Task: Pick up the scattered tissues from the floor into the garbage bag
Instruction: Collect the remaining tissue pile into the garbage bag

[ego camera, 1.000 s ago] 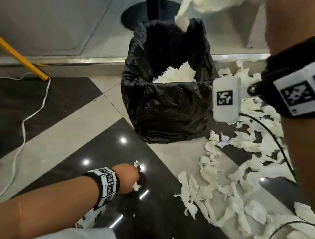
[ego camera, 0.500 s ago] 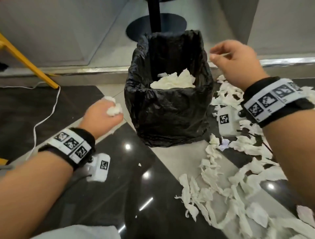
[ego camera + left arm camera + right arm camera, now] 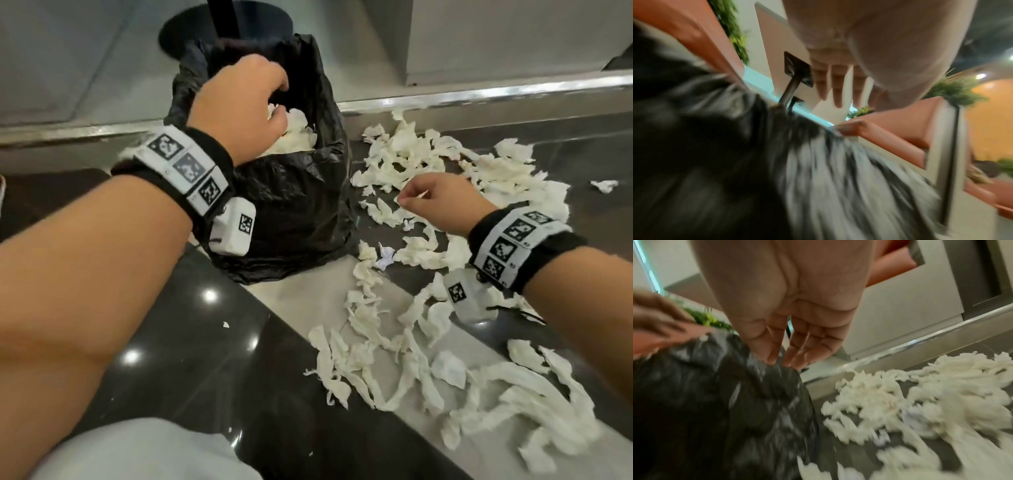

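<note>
The black garbage bag (image 3: 298, 212) stands open on the floor with a heap of white tissues (image 3: 294, 133) inside. My left hand (image 3: 239, 99) hovers over its mouth, fingers pointing down; in the left wrist view the fingers (image 3: 835, 87) are straight and hold nothing. To the right of the bag, my right hand (image 3: 435, 202) hangs low over the scattered tissues (image 3: 428, 164). Its palm and fingers (image 3: 797, 345) are relaxed and empty. More torn tissues (image 3: 411, 359) trail toward me across the dark tile. The blurred bag (image 3: 715, 402) and tissues (image 3: 869, 399) also show in the right wrist view.
A metal floor strip (image 3: 479, 96) runs behind the bag and tissues. A black round base with a pole (image 3: 226, 31) stands just past the bag. One stray tissue (image 3: 604, 186) lies far right and a tiny scrap (image 3: 225, 324) on the tile in front of the bag.
My left hand lifted a tissue wad from the floor, carried it over the bag, and now holds nothing. My right hand dropped from above the bag to the tissues on the right.
</note>
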The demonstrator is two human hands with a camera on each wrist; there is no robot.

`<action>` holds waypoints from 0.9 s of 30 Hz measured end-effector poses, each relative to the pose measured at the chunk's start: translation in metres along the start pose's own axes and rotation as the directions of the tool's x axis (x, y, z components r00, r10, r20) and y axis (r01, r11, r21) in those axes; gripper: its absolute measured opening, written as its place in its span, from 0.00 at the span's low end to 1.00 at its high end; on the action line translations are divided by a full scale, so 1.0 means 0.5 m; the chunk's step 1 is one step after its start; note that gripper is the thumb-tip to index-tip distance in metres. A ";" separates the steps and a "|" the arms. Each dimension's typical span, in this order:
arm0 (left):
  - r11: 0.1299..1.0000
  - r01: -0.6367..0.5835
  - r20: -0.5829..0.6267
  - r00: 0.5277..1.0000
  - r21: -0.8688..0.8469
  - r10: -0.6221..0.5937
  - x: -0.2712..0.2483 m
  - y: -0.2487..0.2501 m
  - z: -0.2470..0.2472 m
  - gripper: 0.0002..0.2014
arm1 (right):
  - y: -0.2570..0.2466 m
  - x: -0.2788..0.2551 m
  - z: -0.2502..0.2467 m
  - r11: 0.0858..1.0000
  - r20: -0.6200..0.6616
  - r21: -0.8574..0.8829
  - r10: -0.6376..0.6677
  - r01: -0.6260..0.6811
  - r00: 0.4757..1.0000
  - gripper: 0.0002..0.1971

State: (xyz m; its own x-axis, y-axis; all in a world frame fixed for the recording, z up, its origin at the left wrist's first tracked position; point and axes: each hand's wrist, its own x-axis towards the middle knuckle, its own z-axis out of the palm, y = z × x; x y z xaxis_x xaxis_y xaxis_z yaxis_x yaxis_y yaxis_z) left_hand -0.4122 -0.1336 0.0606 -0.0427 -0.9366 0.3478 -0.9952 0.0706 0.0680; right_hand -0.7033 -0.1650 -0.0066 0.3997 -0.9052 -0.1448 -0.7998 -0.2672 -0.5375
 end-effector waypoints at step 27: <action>0.740 -0.525 0.818 0.134 -0.421 0.560 -0.533 0.142 0.291 0.35 | -0.027 -0.111 0.242 0.977 0.457 0.131 0.089 -0.166 0.885 0.25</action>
State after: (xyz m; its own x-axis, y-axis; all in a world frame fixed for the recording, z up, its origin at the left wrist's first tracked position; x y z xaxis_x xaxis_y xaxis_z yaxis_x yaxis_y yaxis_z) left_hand -0.4845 0.0710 -0.1631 -0.6349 -0.3662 -0.6803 -0.6769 0.6881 0.2613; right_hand -0.6603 -0.0713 -0.0916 0.4870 -0.6740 -0.5554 -0.7893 -0.0675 -0.6103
